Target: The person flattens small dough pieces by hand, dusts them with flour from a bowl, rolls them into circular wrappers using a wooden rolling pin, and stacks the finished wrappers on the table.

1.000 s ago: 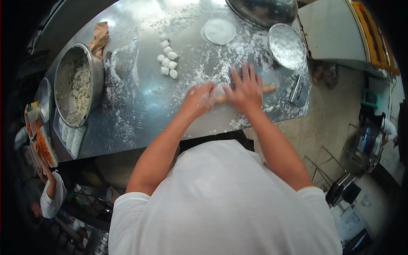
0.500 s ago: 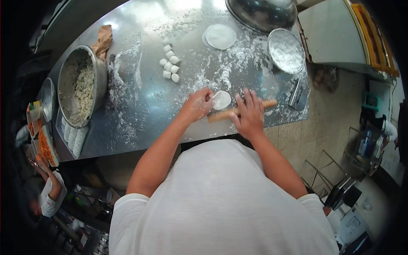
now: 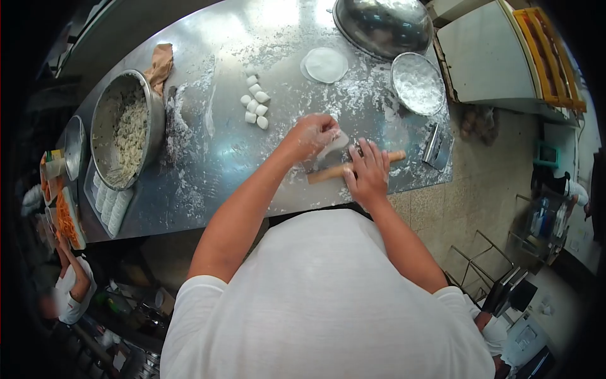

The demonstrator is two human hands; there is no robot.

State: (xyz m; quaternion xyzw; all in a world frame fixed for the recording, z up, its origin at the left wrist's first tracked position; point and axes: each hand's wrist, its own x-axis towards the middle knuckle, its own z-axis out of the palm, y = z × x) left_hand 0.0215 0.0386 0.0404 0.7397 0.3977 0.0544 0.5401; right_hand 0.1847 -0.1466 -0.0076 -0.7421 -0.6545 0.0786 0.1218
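Note:
Between the fingertips of my left hand [image 3: 313, 136] is the edge of a small dough wrapper [image 3: 334, 145], raised at a tilt just above the steel table. My right hand [image 3: 369, 172] lies over a wooden rolling pin [image 3: 324, 174], fingers stretched out flat across it. Both ends of the pin show. Beyond my hands, several white dough pieces [image 3: 256, 104] sit in a group on the left. A stack of flat round wrappers [image 3: 327, 65] rests farther back.
Flour dusts the steel table [image 3: 189, 189]. A bowl of filling [image 3: 129, 136], a cloth [image 3: 160, 65] and a tray of dumplings [image 3: 112, 205] are at left. On the right are a flour bowl [image 3: 417, 84], a metal scraper [image 3: 433, 146] and a large bowl [image 3: 384, 26]. Another person [image 3: 77, 284] works at far left.
My left hand has moved up slightly and lifted the wrapper into a tilt. My right hand has stayed on the rolling pin, its fingers now closer together. The view has shifted a little.

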